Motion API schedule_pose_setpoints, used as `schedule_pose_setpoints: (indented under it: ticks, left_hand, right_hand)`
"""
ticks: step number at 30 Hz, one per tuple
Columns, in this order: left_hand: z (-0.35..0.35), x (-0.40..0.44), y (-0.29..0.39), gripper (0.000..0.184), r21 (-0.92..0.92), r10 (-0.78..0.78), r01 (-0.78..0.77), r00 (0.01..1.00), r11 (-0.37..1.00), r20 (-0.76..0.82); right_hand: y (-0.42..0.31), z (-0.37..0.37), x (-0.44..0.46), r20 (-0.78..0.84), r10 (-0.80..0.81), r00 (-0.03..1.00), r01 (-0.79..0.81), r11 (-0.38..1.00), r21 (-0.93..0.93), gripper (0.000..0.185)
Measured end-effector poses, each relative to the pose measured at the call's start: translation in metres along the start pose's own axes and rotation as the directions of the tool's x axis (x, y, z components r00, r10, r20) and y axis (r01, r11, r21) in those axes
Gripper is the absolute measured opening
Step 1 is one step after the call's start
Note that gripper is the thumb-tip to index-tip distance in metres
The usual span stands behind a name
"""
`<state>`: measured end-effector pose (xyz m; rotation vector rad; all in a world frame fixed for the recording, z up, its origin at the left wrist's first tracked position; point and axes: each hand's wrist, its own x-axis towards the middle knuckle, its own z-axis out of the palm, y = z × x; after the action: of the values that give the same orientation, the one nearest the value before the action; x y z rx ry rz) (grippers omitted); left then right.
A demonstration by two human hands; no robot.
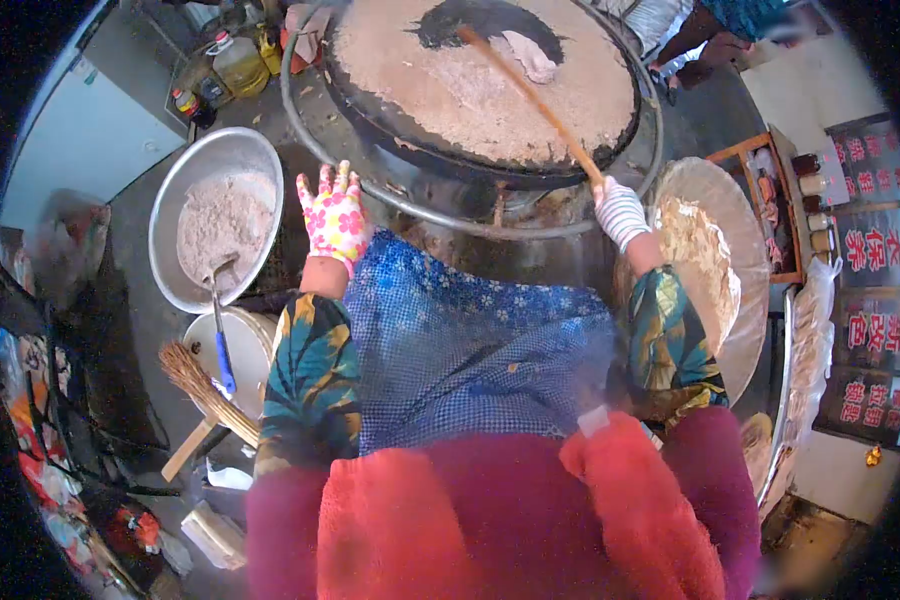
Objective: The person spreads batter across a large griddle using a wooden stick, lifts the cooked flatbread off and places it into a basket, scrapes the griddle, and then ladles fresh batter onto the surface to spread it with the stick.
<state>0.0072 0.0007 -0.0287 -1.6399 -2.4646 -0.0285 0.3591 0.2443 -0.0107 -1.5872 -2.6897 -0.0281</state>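
My right hand (620, 213), in a striped glove, is closed around the lower end of a long wooden stick (535, 105). The stick reaches across a large round griddle (425, 165) and its far end is over a dark bare patch. Pale pinkish-brown batter (400, 75) covers most of the griddle, with a thicker lump (530, 57) beside the stick. My left hand (333, 220), in a white glove with pink flowers, is empty with fingers spread. It hovers by the metal ring (410, 205) around the griddle; whether it touches the ring I cannot tell.
At left, a metal basin (162, 250) holds batter and a blue-handled ladle (220, 340). Below are a white bucket (255, 335) and a straw brush (195, 380). Flat pancakes (705, 270) lie on a round tray at right. An oil jug (240, 65) and another person (715, 35) are farther back.
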Motion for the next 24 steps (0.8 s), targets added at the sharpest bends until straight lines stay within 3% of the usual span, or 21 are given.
schedule_pose_setpoints:
  ticks: [1,4,7,8,9,11,14,16,17,18,19,21,23,24]
  left_hand:
    - [0.001,0.000,0.001,0.044,0.002,-0.019,0.019,1.000,1.000,-0.005]
    - [-0.008,0.002,0.003,0.043,0.013,-0.080,0.079,0.996,0.997,0.047]
    - [-0.021,0.010,0.004,0.046,0.028,-0.141,0.138,0.983,0.990,0.120]
    - [-0.023,0.013,0.003,0.048,0.034,-0.168,0.165,0.972,0.986,0.164]
    - [-0.024,0.017,0.001,0.048,0.033,-0.173,0.170,0.972,0.985,0.161]
    - [-0.040,0.028,-0.002,0.049,0.081,-0.181,0.167,0.962,0.983,0.205]
    - [-0.067,0.023,0.026,0.051,0.215,-0.166,0.113,0.954,0.970,0.249]
    - [-0.063,0.003,0.071,0.050,0.066,0.056,-0.053,0.998,0.996,-0.036]
    - [-0.085,-0.011,0.107,0.048,-0.031,0.109,-0.108,0.994,0.994,0.015]
    - [-0.073,-0.033,0.135,0.044,-0.074,0.232,-0.262,0.930,0.962,-0.285]
    - [-0.070,-0.050,0.162,0.041,-0.143,0.264,-0.317,0.917,0.938,-0.299]
    - [-0.075,-0.074,0.200,0.046,-0.289,0.300,-0.281,0.954,0.915,0.023]
    - [-0.044,-0.084,0.211,0.048,-0.120,0.225,-0.241,0.965,0.963,-0.132]
    - [-0.036,-0.088,0.209,0.048,-0.142,0.207,-0.225,0.970,0.964,-0.130]
  right_hand:
    - [0.015,0.001,-0.003,-0.057,0.087,0.995,-0.086,0.996,0.016,0.031]
    - [0.024,-0.024,-0.009,-0.035,0.142,0.989,-0.141,0.990,0.016,0.028]
    - [0.028,-0.029,-0.034,-0.055,0.026,0.998,-0.022,0.998,0.062,0.030]
    - [0.031,-0.016,-0.029,0.091,0.116,0.989,-0.135,0.961,0.242,0.029]
    - [0.046,-0.011,-0.036,0.034,0.054,0.998,-0.055,0.998,0.035,0.029]
    - [0.057,-0.022,-0.035,-0.014,0.139,0.990,-0.137,0.987,0.078,0.029]
    - [0.060,-0.027,-0.044,-0.065,0.065,0.996,-0.056,0.990,0.127,0.027]
    - [0.054,-0.038,-0.058,-0.087,-0.043,0.995,0.054,0.991,0.123,0.027]
    - [0.060,-0.031,-0.059,-0.035,-0.040,0.999,0.042,0.997,0.057,0.027]
    - [0.072,-0.022,-0.054,-0.061,0.006,0.998,-0.001,0.997,0.073,0.027]
    - [0.083,-0.015,-0.052,-0.079,0.055,0.995,-0.047,0.995,0.088,0.027]
    - [0.088,-0.018,-0.041,-0.073,0.076,0.995,-0.069,0.993,0.094,0.026]
    - [0.084,-0.028,-0.043,-0.048,0.100,0.994,-0.095,0.990,0.100,0.026]
    - [0.078,-0.032,-0.049,-0.041,0.055,0.998,-0.051,0.993,0.103,0.027]
